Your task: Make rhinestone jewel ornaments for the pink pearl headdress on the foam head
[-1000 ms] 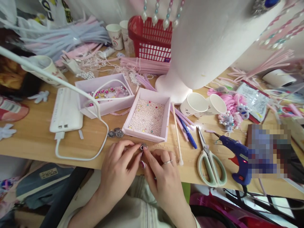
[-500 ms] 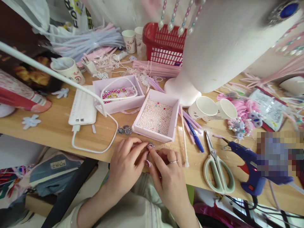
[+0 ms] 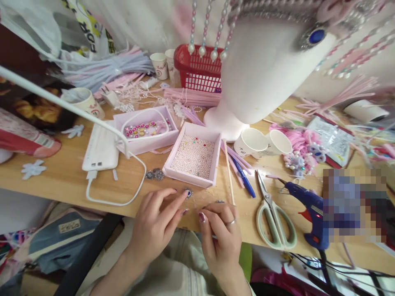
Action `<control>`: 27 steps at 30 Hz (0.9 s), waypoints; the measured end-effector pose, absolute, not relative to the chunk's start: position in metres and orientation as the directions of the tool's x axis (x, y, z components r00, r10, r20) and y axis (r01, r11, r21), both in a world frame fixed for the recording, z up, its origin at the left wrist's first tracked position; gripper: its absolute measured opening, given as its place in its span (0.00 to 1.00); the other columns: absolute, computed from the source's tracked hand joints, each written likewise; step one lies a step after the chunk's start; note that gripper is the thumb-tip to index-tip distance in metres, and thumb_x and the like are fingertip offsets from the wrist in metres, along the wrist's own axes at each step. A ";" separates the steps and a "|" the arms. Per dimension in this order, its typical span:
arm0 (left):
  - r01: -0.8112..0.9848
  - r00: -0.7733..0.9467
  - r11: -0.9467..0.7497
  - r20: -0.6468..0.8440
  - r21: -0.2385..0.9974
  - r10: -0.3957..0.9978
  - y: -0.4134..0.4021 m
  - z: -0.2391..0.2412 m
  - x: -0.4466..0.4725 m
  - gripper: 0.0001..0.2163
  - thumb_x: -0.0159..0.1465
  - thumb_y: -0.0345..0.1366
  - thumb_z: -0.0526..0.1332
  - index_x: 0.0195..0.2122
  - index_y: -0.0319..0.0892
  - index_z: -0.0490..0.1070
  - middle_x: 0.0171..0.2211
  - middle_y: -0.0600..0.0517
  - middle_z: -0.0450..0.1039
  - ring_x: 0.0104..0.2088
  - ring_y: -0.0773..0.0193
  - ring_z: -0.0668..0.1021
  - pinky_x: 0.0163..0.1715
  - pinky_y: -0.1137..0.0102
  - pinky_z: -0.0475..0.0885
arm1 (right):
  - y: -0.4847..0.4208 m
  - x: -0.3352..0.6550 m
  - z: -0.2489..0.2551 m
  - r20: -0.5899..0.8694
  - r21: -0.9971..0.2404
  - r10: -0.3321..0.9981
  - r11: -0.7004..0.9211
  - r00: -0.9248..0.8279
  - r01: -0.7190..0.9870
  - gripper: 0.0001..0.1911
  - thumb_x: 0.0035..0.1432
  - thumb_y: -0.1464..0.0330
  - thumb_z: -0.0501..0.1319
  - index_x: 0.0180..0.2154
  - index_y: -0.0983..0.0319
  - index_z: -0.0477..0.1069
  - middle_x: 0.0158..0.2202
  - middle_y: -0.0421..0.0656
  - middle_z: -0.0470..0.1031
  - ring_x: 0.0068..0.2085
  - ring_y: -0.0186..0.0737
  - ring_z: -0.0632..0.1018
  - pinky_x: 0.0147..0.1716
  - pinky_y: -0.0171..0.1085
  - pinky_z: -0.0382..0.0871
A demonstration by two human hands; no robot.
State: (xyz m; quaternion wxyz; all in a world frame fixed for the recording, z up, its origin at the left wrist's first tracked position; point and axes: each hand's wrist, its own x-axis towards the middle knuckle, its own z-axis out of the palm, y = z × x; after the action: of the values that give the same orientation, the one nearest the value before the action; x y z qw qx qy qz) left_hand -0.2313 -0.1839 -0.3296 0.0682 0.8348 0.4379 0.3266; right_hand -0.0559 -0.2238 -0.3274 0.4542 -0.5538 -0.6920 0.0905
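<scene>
Near the middle of the table's (image 3: 61, 181) front edge, the left hand (image 3: 156, 220) lies loosely open, its index fingertip touching a small blue-stoned ornament (image 3: 189, 193) that rests on the wood, ungripped. Just beside it, nearer the right corner, the right hand (image 3: 220, 226) is curled inward; whether its fingertips close on anything cannot be told. Behind the ornament, farther from the front edge, stands an open box (image 3: 212, 174) of pearly beads (image 3: 193, 158).

The left hand (image 3: 154, 220) touches a small ornament (image 3: 189, 193) (silvery-rimmed) on the table (image 3: 63, 181).
</scene>
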 end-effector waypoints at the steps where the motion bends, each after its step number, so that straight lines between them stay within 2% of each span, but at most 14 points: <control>1: 0.700 0.424 -0.615 0.482 0.363 0.767 -0.184 -0.330 -0.230 0.15 0.70 0.27 0.57 0.57 0.40 0.71 0.48 0.45 0.68 0.42 0.56 0.73 0.41 0.61 0.71 | -0.224 -0.056 -0.327 0.537 -0.620 0.843 0.367 0.034 0.694 0.08 0.67 0.79 0.57 0.40 0.63 0.73 0.37 0.44 0.71 0.39 0.40 0.70 0.40 0.40 0.65; 4: 0.730 0.452 -0.619 0.475 0.291 0.755 -0.183 -0.332 -0.228 0.14 0.71 0.29 0.57 0.56 0.42 0.72 0.48 0.43 0.67 0.42 0.53 0.73 0.41 0.58 0.69 | -0.223 -0.055 -0.326 0.572 -0.599 0.817 0.355 0.073 0.718 0.08 0.65 0.79 0.59 0.40 0.62 0.74 0.38 0.44 0.70 0.41 0.41 0.69 0.41 0.40 0.65; 7: 0.739 0.451 -0.616 0.480 0.271 0.752 -0.182 -0.333 -0.229 0.14 0.70 0.29 0.58 0.56 0.42 0.72 0.48 0.43 0.68 0.43 0.52 0.73 0.41 0.58 0.68 | -0.223 -0.055 -0.326 0.589 -0.601 0.801 0.348 0.105 0.719 0.07 0.64 0.79 0.61 0.38 0.62 0.73 0.38 0.44 0.70 0.41 0.41 0.70 0.40 0.40 0.64; 11: 0.718 0.435 -0.623 0.500 0.310 0.749 -0.182 -0.333 -0.230 0.15 0.70 0.28 0.58 0.57 0.42 0.71 0.48 0.44 0.68 0.42 0.55 0.73 0.41 0.60 0.69 | -0.224 -0.055 -0.326 0.593 -0.606 0.799 0.360 0.101 0.709 0.07 0.64 0.79 0.60 0.38 0.63 0.73 0.38 0.44 0.70 0.41 0.41 0.70 0.41 0.41 0.64; 17: 0.713 0.374 -0.592 0.511 0.376 0.774 -0.186 -0.330 -0.231 0.17 0.70 0.26 0.58 0.59 0.41 0.69 0.47 0.44 0.71 0.41 0.59 0.75 0.42 0.64 0.72 | -0.226 -0.052 -0.327 0.526 -0.596 0.850 0.336 0.039 0.729 0.15 0.68 0.76 0.53 0.48 0.59 0.75 0.44 0.46 0.71 0.44 0.46 0.69 0.45 0.45 0.62; 23: 0.636 0.247 -0.582 0.580 0.507 0.776 -0.190 -0.325 -0.233 0.15 0.67 0.19 0.56 0.48 0.43 0.72 0.39 0.49 0.75 0.40 0.62 0.77 0.43 0.68 0.71 | -0.226 -0.049 -0.329 0.410 -0.401 0.897 0.342 -0.167 0.850 0.22 0.72 0.60 0.48 0.61 0.55 0.68 0.62 0.49 0.62 0.58 0.58 0.62 0.53 0.53 0.54; 27: 0.597 0.199 -0.545 0.549 0.589 0.812 -0.190 -0.324 -0.232 0.10 0.67 0.21 0.53 0.40 0.44 0.68 0.37 0.49 0.77 0.39 0.61 0.78 0.41 0.66 0.72 | -0.224 -0.054 -0.329 0.371 -0.282 0.904 0.327 -0.212 0.902 0.25 0.73 0.56 0.47 0.63 0.56 0.66 0.63 0.53 0.60 0.58 0.62 0.60 0.51 0.55 0.52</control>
State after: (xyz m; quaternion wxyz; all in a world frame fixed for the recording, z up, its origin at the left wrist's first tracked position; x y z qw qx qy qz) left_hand -0.2320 -0.1901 -0.3243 0.1237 0.7644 0.4607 0.4338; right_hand -0.0539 -0.2236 -0.3291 0.2400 -0.5801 -0.7783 0.0025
